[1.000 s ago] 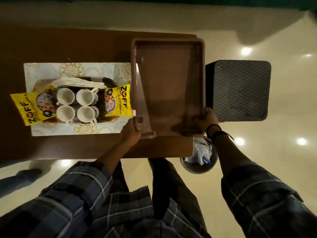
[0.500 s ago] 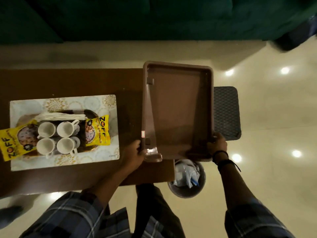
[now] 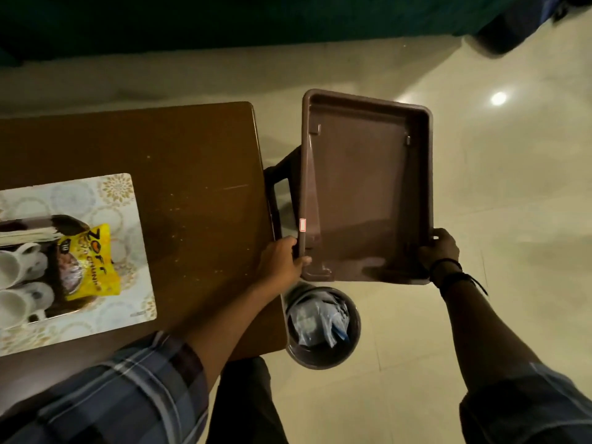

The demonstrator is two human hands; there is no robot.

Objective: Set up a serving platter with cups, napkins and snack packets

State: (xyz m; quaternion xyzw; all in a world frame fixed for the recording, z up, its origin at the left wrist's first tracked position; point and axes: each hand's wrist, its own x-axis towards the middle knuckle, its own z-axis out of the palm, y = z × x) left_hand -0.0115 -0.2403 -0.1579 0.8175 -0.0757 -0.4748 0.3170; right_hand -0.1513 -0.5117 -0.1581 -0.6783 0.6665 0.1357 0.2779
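I hold an empty brown plastic bin [image 3: 365, 187] in the air, to the right of the table and above the floor. My left hand [image 3: 280, 262] grips its near left rim and my right hand [image 3: 439, 249] grips its near right corner. At the far left, a dark platter [image 3: 65, 224] sits on a patterned mat [image 3: 128, 251]. It carries white cups [image 3: 19, 283], a stack of napkins [image 3: 25, 233] and a yellow snack packet [image 3: 88, 262]. The frame edge cuts off the platter's left part.
The brown wooden table [image 3: 192, 203] fills the left half. A round waste bin [image 3: 322, 328] with crumpled wrappers stands on the tiled floor by the table's near right corner. A dark stool [image 3: 280, 184] shows partly under the held bin. A dark green sofa [image 3: 224, 17] runs along the back.
The brown bin has moved right, off the table and out over the floor, still held in both hands. The view has swung right, so the platter now sits at the left edge.
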